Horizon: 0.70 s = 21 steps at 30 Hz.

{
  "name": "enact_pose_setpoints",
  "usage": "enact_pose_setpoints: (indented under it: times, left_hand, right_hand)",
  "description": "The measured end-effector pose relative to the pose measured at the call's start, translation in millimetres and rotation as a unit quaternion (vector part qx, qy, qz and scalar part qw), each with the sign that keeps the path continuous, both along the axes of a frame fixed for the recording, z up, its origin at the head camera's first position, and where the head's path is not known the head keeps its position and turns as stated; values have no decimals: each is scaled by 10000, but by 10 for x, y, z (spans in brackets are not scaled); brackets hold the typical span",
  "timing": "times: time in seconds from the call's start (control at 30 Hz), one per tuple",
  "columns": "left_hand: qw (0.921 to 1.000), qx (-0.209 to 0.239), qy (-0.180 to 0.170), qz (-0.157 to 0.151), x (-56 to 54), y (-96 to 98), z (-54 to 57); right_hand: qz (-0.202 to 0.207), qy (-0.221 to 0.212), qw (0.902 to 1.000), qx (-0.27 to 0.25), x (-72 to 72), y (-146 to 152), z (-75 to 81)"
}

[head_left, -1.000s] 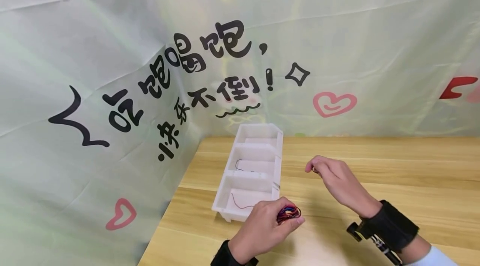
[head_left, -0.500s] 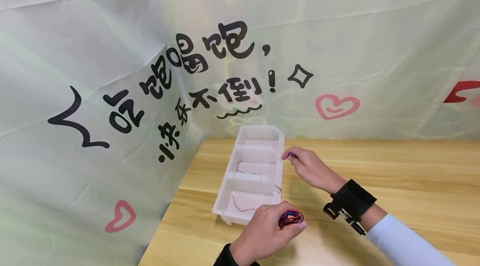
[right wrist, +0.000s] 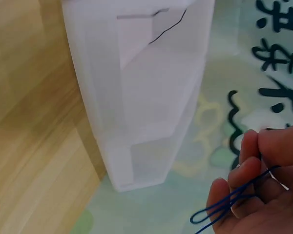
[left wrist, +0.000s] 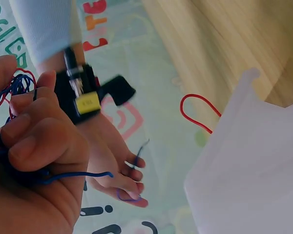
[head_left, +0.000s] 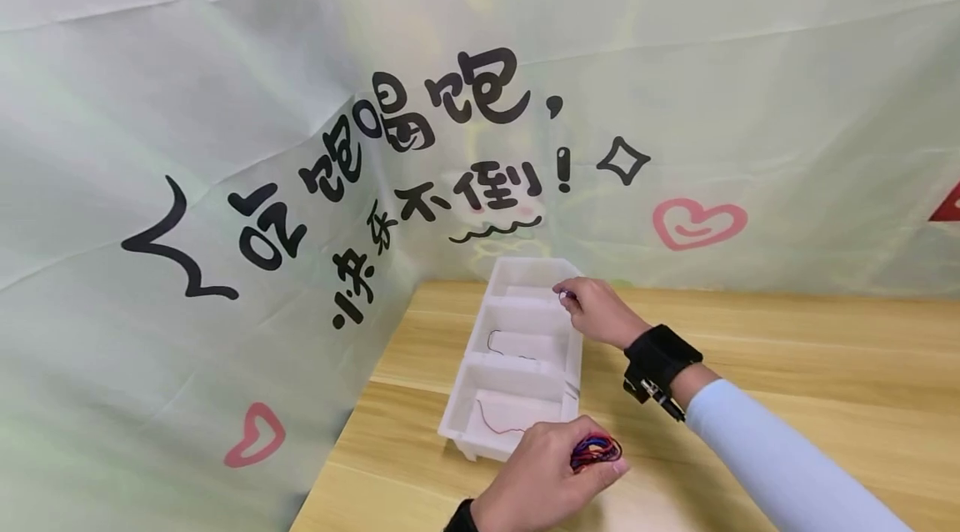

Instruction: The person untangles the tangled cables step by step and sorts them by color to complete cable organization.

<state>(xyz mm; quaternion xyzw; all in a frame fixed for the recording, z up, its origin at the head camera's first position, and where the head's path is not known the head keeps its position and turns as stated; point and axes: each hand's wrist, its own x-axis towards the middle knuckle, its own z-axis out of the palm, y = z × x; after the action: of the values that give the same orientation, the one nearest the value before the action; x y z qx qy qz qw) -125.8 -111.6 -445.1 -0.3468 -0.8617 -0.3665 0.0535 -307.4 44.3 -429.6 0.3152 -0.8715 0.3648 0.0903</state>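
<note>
My left hand grips a bundle of thin red, blue and dark wires beside the near end of a white three-compartment bin. A loose blue wire end sticks out from that hand in the left wrist view. My right hand is at the right rim of the bin's far compartment. Its fingers hold a folded blue wire, whose loops hang out in the right wrist view. A red wire lies in the near compartment, and a black wire in the middle one.
The bin stands on a wooden table, close to the corner of a pale fabric backdrop printed with black characters and pink hearts. Black bands with small cameras are strapped round the wrists.
My right hand has moved left and forward, from over the table to the rim of the far compartment. My left hand keeps its grip on the wires. The head view has shifted slightly.
</note>
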Motion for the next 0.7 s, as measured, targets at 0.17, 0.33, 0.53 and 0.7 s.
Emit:
enact_pose_setpoints:
  times: [0.17, 0.33, 0.53, 0.7]
  left_hand:
    - [10000, 65, -60, 2, -4, -18, -24]
    - [10000, 48, -52, 9, -17, -58, -33]
    - [9977, -157, -619, 221, -3, -84, -24]
    - [9967, -163, -676, 411, 14, -118, -48]
  right_hand:
    - [-108, -16, 9999, 128, -258, -120, -45]
    - [-230, -96, 9997, 83, -452, -247, -70]
    - [-524, -148, 9984, 146, -678, -408, -180]
    - [-629, -265, 9976, 149, -794, -612, -211]
